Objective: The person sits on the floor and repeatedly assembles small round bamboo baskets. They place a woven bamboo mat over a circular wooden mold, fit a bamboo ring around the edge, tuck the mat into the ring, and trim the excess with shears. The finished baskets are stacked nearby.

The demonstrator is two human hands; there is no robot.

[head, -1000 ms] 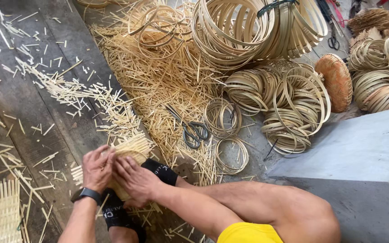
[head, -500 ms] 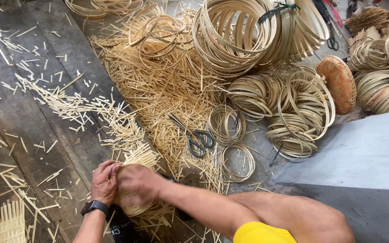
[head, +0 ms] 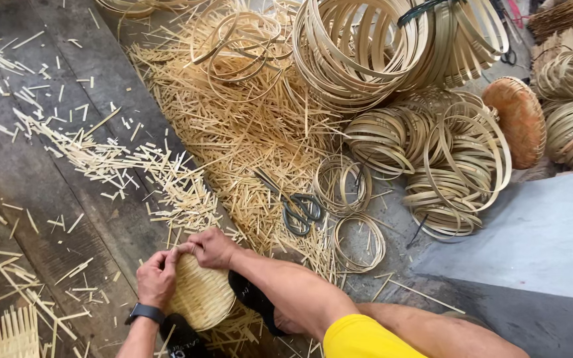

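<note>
Both hands on small round woven basket (head: 201, 297) low on plank floor (head: 48, 192) — left hand (head: 157, 278) gripping left rim, right hand (head: 212, 246) pinching top edge. Scissors (head: 300, 211) nearby among bamboo splints (head: 233, 132).

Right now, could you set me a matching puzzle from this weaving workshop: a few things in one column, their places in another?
Things:
1. scissors
2. small woven basket
3. large bamboo hoops
4. wristwatch

Places:
A. on the left wrist
B. stacked at the top of the view
C. between the left hand and right hand
D. lying on the heap of bamboo slivers

Pairs: 1-D, 2-C, 3-B, 4-A
</note>
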